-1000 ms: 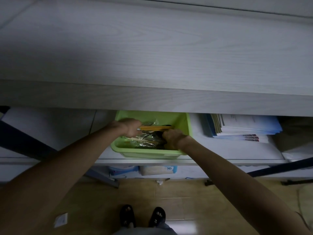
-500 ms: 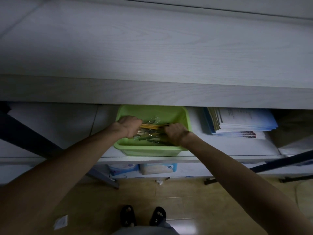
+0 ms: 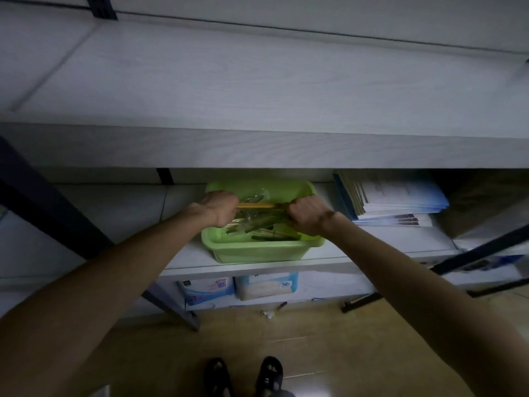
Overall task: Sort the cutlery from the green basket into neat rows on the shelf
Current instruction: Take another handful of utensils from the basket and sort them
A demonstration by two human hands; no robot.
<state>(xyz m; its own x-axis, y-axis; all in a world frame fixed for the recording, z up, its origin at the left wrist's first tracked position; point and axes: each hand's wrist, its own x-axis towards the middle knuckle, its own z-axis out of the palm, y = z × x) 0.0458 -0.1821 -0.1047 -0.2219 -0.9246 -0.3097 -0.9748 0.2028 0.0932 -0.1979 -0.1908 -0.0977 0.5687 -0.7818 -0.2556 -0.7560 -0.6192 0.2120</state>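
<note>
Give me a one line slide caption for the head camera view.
Both hands, left and right, grip a yellow stick bundle over the green basket on a shelf.

Office or storeroom, grey shelving point(image 3: 257, 150), stacked paper booklets point(image 3: 395, 199), tissue packs point(image 3: 266, 285) below

Both bare forearms reach from the lower corners of the frame toward its centre, converging just above the middle. The left hand point(image 3: 219, 207) is fisted, knuckles up, fingers curled round one end of a yellow stick point(image 3: 254, 206). The right hand point(image 3: 307, 214), at centre right, is fisted too, gripping the other end, wrist bent slightly
</note>
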